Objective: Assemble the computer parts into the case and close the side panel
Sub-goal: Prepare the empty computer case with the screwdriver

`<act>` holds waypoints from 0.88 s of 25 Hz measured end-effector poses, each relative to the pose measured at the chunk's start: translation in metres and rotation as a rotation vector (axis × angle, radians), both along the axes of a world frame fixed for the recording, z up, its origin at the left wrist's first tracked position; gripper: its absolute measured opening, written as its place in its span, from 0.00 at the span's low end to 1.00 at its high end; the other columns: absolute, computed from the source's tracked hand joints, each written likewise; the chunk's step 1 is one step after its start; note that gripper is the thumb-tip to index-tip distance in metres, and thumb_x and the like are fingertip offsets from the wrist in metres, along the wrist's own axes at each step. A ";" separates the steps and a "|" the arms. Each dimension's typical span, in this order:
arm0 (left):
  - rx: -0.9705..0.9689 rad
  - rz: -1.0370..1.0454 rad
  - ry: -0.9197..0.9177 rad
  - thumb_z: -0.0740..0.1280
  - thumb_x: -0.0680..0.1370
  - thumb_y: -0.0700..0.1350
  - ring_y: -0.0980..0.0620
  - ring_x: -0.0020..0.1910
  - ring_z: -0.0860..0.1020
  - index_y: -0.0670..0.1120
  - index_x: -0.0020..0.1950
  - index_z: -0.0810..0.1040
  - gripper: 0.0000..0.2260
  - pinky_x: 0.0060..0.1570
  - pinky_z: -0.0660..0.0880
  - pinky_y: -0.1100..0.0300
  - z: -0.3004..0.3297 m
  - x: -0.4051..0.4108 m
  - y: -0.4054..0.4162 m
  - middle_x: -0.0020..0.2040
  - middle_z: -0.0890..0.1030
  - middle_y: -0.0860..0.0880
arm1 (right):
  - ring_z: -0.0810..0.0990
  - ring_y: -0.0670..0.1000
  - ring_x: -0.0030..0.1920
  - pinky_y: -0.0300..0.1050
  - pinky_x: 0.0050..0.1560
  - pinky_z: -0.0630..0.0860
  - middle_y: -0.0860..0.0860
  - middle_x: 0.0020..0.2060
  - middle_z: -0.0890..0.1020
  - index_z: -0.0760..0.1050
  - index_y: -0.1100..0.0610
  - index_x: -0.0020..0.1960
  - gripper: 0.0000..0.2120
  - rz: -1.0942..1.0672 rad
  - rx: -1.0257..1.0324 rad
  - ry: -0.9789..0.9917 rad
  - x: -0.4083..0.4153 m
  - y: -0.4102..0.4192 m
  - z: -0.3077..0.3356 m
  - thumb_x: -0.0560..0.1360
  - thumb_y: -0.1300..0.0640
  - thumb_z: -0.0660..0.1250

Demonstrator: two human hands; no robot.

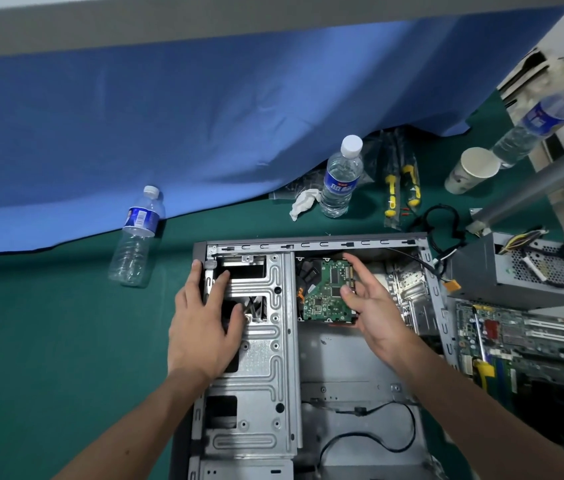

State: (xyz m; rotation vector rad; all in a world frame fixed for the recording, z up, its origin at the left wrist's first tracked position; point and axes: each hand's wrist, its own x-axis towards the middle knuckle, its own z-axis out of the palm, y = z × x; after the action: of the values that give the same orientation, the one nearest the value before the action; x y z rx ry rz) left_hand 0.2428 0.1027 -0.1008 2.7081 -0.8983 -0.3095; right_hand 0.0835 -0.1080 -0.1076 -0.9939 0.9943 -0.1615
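Note:
The open metal computer case (336,355) lies on its side on the green table. My left hand (204,317) rests flat with spread fingers on the case's silver drive cage (259,348). A hard drive (325,292) with its green circuit board facing up sits inside the case at the far end. My right hand (374,299) is beside the drive's right edge, thumb on the board, fingers straight and spread above it. A power supply (529,268) with loose cables and a motherboard (529,344) lie to the right of the case.
A screwdriver (481,344) with a yellow handle lies on the motherboard. Behind the case stand a water bottle (341,178), a crumpled tissue (303,202), bagged screwdrivers (401,185) and a paper cup (470,169). Another bottle (136,237) lies at the left by a blue cloth (169,116).

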 end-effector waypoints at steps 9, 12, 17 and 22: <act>-0.030 0.015 0.020 0.64 0.79 0.50 0.42 0.70 0.63 0.50 0.74 0.67 0.23 0.57 0.75 0.44 0.004 -0.001 -0.002 0.79 0.54 0.47 | 0.54 0.45 0.77 0.45 0.65 0.55 0.46 0.77 0.60 0.70 0.30 0.63 0.30 0.043 -0.035 -0.026 0.023 0.011 -0.002 0.80 0.67 0.62; -0.036 0.027 0.030 0.63 0.79 0.48 0.43 0.70 0.63 0.51 0.74 0.67 0.23 0.57 0.74 0.44 0.005 -0.001 -0.002 0.79 0.54 0.48 | 0.54 0.46 0.77 0.43 0.66 0.56 0.47 0.77 0.59 0.67 0.30 0.64 0.29 0.083 -0.045 -0.031 0.034 0.021 0.004 0.81 0.65 0.62; -0.039 0.029 0.040 0.64 0.77 0.44 0.43 0.69 0.63 0.50 0.73 0.67 0.24 0.55 0.75 0.44 0.007 -0.001 -0.002 0.79 0.54 0.47 | 0.61 0.45 0.75 0.52 0.70 0.59 0.41 0.73 0.67 0.65 0.29 0.68 0.22 0.140 0.043 -0.027 0.054 0.044 0.007 0.84 0.56 0.58; -0.035 0.036 0.062 0.64 0.74 0.38 0.43 0.69 0.63 0.48 0.73 0.67 0.27 0.54 0.75 0.45 0.010 -0.001 -0.003 0.79 0.54 0.46 | 0.76 0.48 0.65 0.48 0.67 0.69 0.47 0.62 0.81 0.65 0.38 0.72 0.22 -0.011 0.275 -0.098 0.050 0.049 0.003 0.84 0.59 0.57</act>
State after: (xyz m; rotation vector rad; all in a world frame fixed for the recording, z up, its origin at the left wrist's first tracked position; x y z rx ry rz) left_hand 0.2415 0.1000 -0.0903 2.6639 -0.8285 -0.3650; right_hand 0.1334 -0.0594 -0.1045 -0.7225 0.9043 -0.0787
